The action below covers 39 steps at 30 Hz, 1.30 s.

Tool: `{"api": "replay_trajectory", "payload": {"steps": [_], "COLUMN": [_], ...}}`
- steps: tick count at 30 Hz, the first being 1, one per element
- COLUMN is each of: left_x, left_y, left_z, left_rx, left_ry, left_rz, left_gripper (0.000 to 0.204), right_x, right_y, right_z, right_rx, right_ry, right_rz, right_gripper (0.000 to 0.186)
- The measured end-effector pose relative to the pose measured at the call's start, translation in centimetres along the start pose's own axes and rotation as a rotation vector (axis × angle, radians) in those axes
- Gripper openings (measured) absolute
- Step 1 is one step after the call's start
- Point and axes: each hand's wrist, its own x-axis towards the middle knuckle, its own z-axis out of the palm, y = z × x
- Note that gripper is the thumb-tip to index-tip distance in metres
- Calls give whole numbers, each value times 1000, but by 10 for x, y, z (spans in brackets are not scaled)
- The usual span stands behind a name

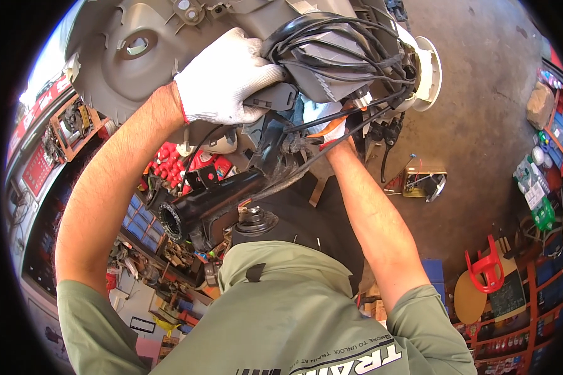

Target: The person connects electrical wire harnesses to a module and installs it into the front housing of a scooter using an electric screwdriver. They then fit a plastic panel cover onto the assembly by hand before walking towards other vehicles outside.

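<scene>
My left hand (228, 78), in a white knit glove, has its fingers curled round a flat black plastic piece (272, 99) beside a grey-brown body panel (116, 69). A thick bundle of black cables (331, 47) is coiled just right of it, over a dark grey part (319, 81). My right hand (325, 115), also gloved, reaches under the cables. Its fingers are mostly hidden, so their grip does not show. Something orange and slender (327, 129) lies across that glove; its kind is unclear. Below both hands runs a black metal frame tube (216, 194) with an open round end.
A round white rim (430, 74) stands right of the cables. On the floor sits a small open box (422, 182) with parts in it. A red plastic stool (485, 265) and loaded shelves (553, 269) are at the right. Red items (169, 161) and cluttered racks line the left.
</scene>
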Motion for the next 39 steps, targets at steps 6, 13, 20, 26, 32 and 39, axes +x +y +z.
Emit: {"api": "replay_trajectory", "payload": {"steps": [6,13,20,26,32,39], "left_x": [-3,-6,-2,-10,2,-1], "left_y": [-2,-2,-3,-2,1,2], "left_z": [3,3,2,9,0,1], "left_rx": [-10,-8,-61,-56,-14,-7], "left_ry": [16,18,-14,0,12,-28], "left_rz": [-2,-2,-12,-29,-4,-28], "left_gripper": [51,50,53,57,49,49], "right_x": [5,2,-9,4,7,9], "right_y": [-14,-4,13,-17,-1,-9], "right_z": [-14,2,38,12,11,5], "right_rx": [430,574,987,1627,2930,2938], "right_ry": [-35,-221,-91,-56,-75,-49], "right_rz": [141,204,204,273,663,624], "right_gripper": [27,30,26,40,48,47]}}
